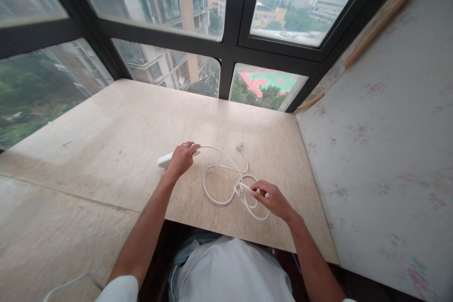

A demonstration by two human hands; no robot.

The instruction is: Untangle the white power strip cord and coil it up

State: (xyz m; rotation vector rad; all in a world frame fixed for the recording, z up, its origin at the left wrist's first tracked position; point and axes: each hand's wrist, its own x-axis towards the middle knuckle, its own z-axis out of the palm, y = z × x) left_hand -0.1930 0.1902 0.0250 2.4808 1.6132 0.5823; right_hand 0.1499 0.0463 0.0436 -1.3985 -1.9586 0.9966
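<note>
A white power strip (165,160) lies on the stone sill, partly covered by my left hand (182,158), whose fingers are closed over its cord end. From there the white cord (219,204) runs right in loose loops and crosses itself in a tangle. My right hand (271,197) pinches a strand of the cord at the right side of that tangle. Beyond the loops rests the plug (240,146), prongs pointing away from me, touched by neither hand.
The pale stone sill (141,113) meets dark window frames (231,49) at the back and a flowered wall (371,151) on the right. A seam crosses the sill at left. Another white cable (71,283) lies at the lower left. My body is against the front edge.
</note>
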